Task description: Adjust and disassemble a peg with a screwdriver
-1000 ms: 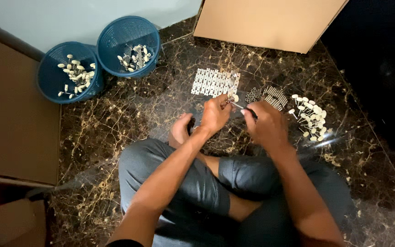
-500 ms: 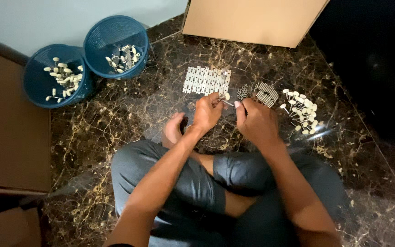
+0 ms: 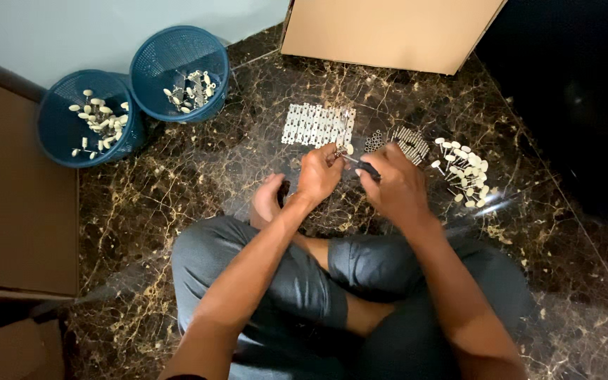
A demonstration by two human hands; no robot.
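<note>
Seated cross-legged, left hand [image 3: 318,172] pinched a small metal part [image 3: 340,152]; right hand [image 3: 397,184] gripped a dark-handled tool [image 3: 367,167]; either might slip onto the floor [image 3: 198,176].

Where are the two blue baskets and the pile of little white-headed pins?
Left blue mesh basket [image 3: 56,134], head view, on its inner wall.
Right blue mesh basket [image 3: 167,60], head view, on its inner wall.
Pile of small white-headed pins [image 3: 467,172], head view, on the pile's middle.

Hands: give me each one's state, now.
Left hand: closed on a small metal part.
Right hand: closed on a dark-handled tool that points at that part.
</note>
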